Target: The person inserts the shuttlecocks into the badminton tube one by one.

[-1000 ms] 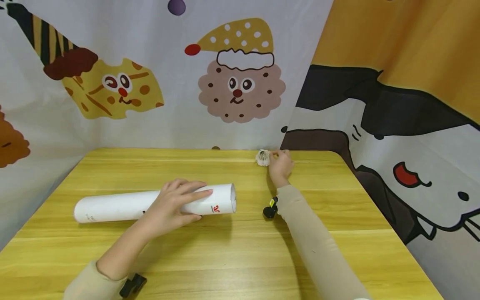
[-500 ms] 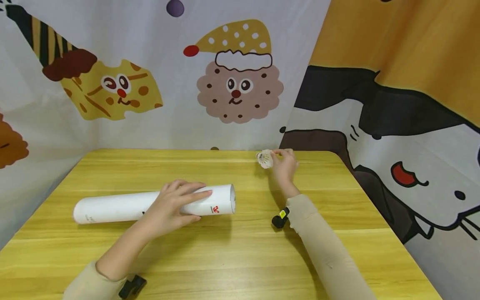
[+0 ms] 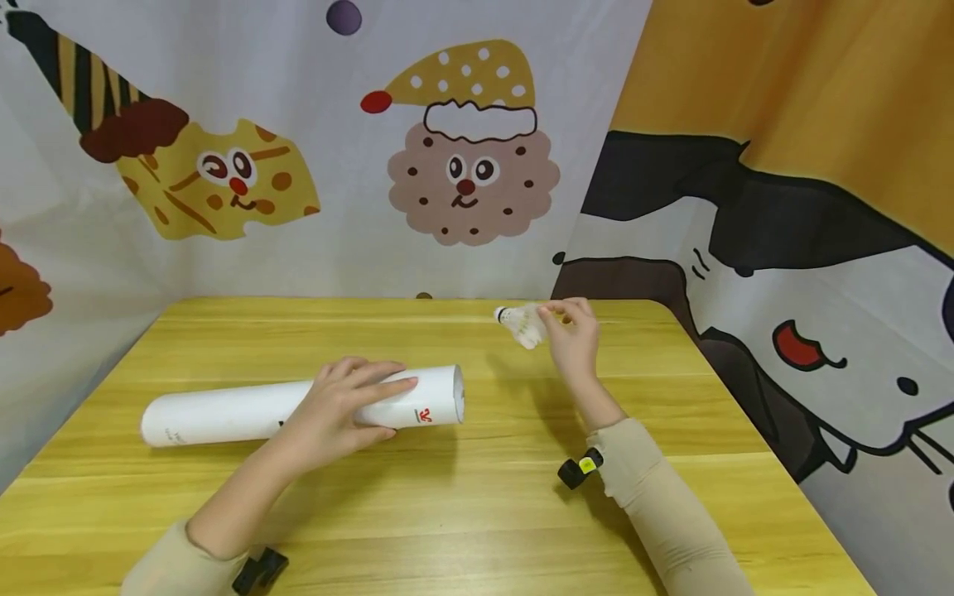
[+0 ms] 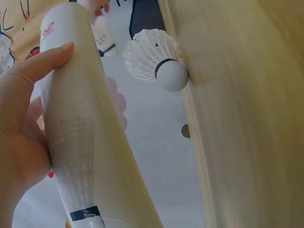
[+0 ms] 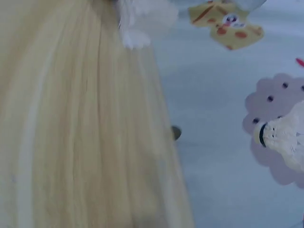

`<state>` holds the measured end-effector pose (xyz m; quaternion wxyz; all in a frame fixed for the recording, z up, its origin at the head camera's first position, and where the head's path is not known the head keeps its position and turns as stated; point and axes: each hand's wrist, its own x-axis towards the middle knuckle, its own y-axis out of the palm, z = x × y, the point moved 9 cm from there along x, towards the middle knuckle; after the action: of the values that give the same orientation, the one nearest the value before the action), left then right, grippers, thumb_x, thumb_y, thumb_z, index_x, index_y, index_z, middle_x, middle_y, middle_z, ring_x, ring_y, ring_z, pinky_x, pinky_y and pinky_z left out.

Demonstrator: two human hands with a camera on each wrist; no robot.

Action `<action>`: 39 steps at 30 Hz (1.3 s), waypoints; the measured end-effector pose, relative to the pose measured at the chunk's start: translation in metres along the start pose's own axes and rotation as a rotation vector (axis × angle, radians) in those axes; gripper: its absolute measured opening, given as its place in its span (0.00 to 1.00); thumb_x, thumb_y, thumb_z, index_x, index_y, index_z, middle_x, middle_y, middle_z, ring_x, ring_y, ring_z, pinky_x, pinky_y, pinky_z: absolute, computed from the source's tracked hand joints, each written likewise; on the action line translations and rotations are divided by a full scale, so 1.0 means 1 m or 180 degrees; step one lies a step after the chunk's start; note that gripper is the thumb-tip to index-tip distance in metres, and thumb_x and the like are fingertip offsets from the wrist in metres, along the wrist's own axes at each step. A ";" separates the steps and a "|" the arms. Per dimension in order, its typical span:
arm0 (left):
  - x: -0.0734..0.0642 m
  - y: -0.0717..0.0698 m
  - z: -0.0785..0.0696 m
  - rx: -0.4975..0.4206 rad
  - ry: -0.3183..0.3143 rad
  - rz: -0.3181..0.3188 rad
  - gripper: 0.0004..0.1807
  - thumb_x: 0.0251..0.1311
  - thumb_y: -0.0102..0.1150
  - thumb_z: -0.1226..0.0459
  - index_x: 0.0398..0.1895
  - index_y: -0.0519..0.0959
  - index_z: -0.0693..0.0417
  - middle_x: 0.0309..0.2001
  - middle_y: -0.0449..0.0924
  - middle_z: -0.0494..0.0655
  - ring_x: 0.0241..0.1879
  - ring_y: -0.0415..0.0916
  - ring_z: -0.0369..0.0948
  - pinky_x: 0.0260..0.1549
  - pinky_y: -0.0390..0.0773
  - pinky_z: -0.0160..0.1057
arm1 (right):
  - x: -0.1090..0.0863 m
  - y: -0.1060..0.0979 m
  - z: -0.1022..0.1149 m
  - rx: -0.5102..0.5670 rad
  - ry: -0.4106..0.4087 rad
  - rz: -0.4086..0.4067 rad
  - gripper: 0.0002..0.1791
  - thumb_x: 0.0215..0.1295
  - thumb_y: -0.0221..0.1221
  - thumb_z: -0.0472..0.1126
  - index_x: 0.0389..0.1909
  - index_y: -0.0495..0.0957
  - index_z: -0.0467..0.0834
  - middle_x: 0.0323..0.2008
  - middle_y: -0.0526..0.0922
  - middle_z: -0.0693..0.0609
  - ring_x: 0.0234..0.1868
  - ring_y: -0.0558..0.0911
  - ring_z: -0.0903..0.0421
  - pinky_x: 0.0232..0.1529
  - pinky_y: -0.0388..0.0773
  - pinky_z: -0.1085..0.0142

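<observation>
A white shuttlecock tube [image 3: 231, 411] with a red logo lies crosswise over the table, gripped from above near its right end by my left hand [image 3: 346, 406]. In the left wrist view, a shuttlecock picture is printed on the tube's side. Toward the far edge, my right hand [image 3: 577, 339] pinches a white feather shuttlecock [image 3: 523, 325] by its skirt, cork end pointing left. Its shadow falls apart from it on the table. Another shuttlecock [image 4: 172, 75] shows low by the tabletop in the left wrist view, its cork touching the wood; the head view does not show it.
The wooden table [image 3: 477, 513] ends at the far side against a printed cartoon curtain [image 3: 283, 265]. Black cameras sit at both wrists, the left wrist camera [image 3: 259, 571] and the right wrist camera [image 3: 580, 469].
My right hand has lifted the shuttlecock from the far edge and drawn it slightly nearer, swinging its cork round to the left. My left hand and the tube have stayed put.
</observation>
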<state>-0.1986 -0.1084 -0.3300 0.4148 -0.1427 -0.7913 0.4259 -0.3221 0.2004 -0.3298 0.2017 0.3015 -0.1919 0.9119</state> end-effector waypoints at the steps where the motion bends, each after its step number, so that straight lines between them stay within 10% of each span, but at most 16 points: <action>1: 0.000 0.000 0.000 -0.0002 0.0000 -0.0001 0.44 0.37 0.78 0.61 0.65 0.72 0.39 0.62 0.72 0.46 0.54 0.66 0.46 0.48 0.60 0.52 | -0.002 -0.002 0.003 0.0110 0.0025 0.0042 0.08 0.57 0.67 0.36 0.32 0.84 0.34 0.32 0.76 0.45 0.32 0.68 0.52 0.36 0.62 0.63; 22: 0.000 -0.002 0.000 0.0011 0.0020 -0.0079 0.43 0.38 0.78 0.58 0.65 0.73 0.38 0.62 0.72 0.47 0.54 0.66 0.46 0.47 0.60 0.50 | -0.058 0.006 0.088 0.0804 0.0361 0.1221 0.02 0.53 0.64 0.22 0.29 0.81 0.26 0.30 0.77 0.49 0.33 0.71 0.58 0.38 0.67 0.68; 39: -0.001 -0.002 -0.002 0.0004 0.0006 -0.0057 0.43 0.38 0.77 0.58 0.65 0.72 0.37 0.63 0.71 0.45 0.54 0.66 0.46 0.48 0.60 0.51 | -0.086 0.047 0.096 0.1023 0.0424 0.1254 0.03 0.53 0.65 0.24 0.29 0.83 0.28 0.28 0.77 0.48 0.32 0.70 0.57 0.36 0.67 0.66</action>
<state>-0.1966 -0.1094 -0.3280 0.4194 -0.1358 -0.7919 0.4226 -0.2359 0.0939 -0.3233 -0.0181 0.2258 -0.0859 0.9702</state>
